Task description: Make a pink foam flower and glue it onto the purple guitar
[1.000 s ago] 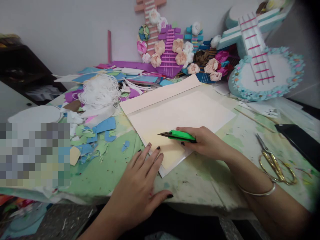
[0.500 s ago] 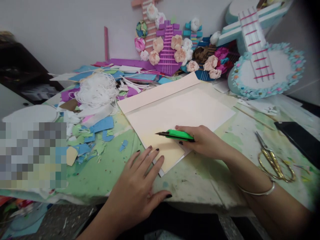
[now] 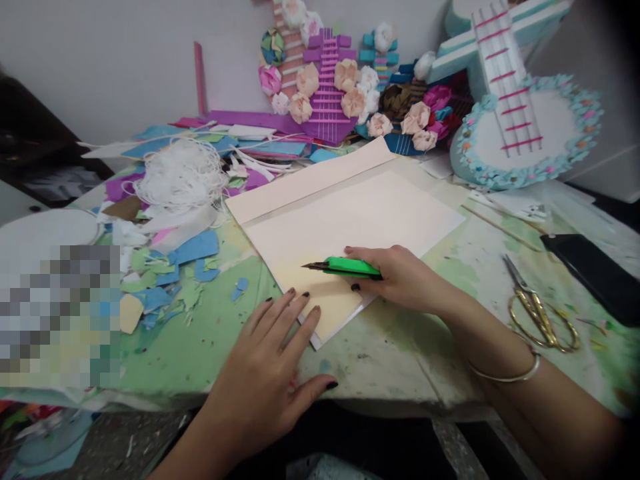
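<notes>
In my right hand (image 3: 400,277) is a green utility knife (image 3: 353,267), its dark blade pointing left above pale cream paper (image 3: 345,227). The paper lies at an angle on the table, with a raised or folded strip (image 3: 310,183) along its far edge. My left hand (image 3: 273,363) rests flat with fingers spread, the fingertips on the paper's near left corner. A small yellowish area (image 3: 325,307) shows on the paper between the two hands.
Gold-handled scissors (image 3: 540,313) and a black phone (image 3: 595,273) lie to the right. Blue and green paper scraps (image 3: 195,247) and a tangle of white string (image 3: 180,173) are on the left. Paper-decorated guitars, one purple (image 3: 329,87) and one light blue (image 3: 530,127), stand at the back.
The whole view has shifted slightly, so things appear a little further left and up. Both hands keep nearly the same pose over the paper, and the knife stays in my right hand.
</notes>
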`<state>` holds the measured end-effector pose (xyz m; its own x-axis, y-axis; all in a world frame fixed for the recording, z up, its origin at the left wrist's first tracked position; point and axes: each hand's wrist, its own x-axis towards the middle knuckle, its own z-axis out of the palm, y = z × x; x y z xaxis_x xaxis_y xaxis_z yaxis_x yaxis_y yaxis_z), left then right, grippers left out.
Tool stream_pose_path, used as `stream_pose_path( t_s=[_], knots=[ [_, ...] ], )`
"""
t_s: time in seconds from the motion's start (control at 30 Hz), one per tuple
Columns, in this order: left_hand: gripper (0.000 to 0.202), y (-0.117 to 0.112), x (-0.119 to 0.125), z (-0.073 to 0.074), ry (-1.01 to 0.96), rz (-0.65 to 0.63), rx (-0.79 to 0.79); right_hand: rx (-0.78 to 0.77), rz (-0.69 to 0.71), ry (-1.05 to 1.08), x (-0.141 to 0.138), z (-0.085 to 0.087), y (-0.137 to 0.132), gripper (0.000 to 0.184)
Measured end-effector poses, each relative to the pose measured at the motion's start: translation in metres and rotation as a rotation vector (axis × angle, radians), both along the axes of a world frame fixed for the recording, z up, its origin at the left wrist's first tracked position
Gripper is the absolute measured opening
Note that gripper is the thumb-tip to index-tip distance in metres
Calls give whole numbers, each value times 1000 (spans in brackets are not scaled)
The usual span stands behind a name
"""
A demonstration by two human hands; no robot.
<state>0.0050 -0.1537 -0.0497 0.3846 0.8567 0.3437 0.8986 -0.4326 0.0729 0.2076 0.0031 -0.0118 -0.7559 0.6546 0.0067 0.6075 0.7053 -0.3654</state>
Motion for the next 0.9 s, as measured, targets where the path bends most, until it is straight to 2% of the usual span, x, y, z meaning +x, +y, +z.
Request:
stream_pose_path(
  t_s=[0.9],
  knots=[
    [60,0,0,0,7,-16,2,19,27,-10,-1,0,0,27]
  ],
)
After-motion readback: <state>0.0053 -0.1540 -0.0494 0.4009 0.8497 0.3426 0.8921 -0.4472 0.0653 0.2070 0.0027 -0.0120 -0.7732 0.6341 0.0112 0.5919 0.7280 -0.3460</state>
